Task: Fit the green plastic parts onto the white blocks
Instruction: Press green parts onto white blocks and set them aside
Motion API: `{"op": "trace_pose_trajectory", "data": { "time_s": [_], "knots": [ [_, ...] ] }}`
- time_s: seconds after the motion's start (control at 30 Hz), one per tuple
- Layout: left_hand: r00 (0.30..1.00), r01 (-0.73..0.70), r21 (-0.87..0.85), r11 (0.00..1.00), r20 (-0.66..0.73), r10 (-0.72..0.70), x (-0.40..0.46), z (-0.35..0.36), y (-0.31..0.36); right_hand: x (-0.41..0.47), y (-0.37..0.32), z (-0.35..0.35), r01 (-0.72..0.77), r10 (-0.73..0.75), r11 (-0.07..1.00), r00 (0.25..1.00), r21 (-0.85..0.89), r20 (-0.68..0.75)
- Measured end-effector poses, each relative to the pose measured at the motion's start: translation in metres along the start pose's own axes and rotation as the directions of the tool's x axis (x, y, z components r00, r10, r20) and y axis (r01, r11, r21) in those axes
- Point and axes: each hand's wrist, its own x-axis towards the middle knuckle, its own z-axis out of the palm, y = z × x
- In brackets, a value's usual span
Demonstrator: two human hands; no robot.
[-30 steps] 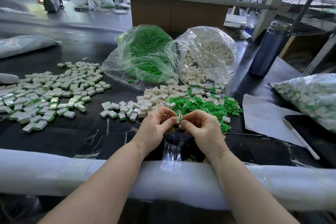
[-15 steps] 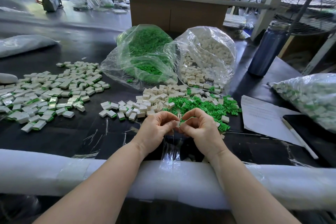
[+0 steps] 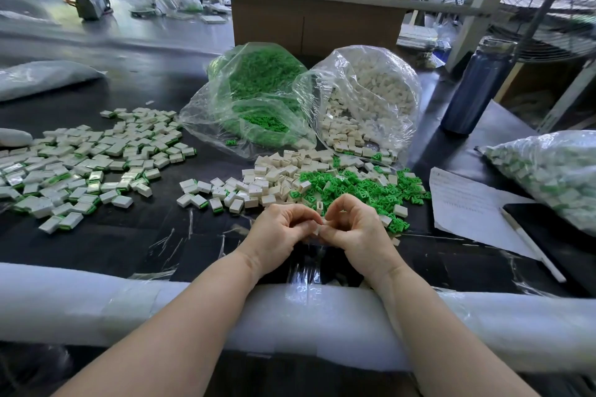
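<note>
Left hand (image 3: 280,229): lower centre of the frame, fingers curled, fingertips pinching a small white block (image 3: 317,229) from its left side.
Right hand (image 3: 356,229): just right of the left one, fingers curled, pinching the same block from the right; fingertips of both hands meet at it.
Held block: between the two sets of fingertips, mostly covered; green part on it cannot be made out.
Loose white blocks (image 3: 274,177): heap on the black worktop (image 3: 96,245), just above the hands, centre of the frame.
Loose green parts (image 3: 354,187): spread touching the right side of that heap, reaching toward the paper.
Finished pieces (image 3: 80,164): wide scatter of white blocks with green edges, left of the frame.
Bag of green parts (image 3: 254,100): clear plastic, open mouth facing the heaps, upper centre.
Bag of white blocks (image 3: 364,97): clear plastic, touching the green bag on its right, blocks spilling out of its mouth.
Bag of assembled pieces (image 3: 554,171): right edge of the frame.
Paper sheet (image 3: 467,209): lying flat right of the green parts, a white pen (image 3: 532,245) across its lower right corner.
Blue bottle (image 3: 474,87): upright, upper right.
White foam padding (image 3: 129,300): wrapped along the near worktop edge, both forearms resting across it.
</note>
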Motion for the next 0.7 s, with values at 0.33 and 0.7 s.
{"op": "trace_pose_trajectory", "data": {
  "time_s": [0.33,0.7],
  "knots": [
    [0.984,0.002,-0.152,0.988,-0.176,-0.029,0.0016,-0.0015,-0.0002,0.0035,0.0006,0.0027,0.065,-0.061,0.997,0.994,0.04,-0.086],
    [0.987,0.026,-0.16,0.987,-0.155,-0.051,0.0013,-0.0009,-0.0013,-0.0001,-0.0047,-0.0006,0.076,-0.098,0.99,0.976,-0.118,-0.194]
  ]
}}
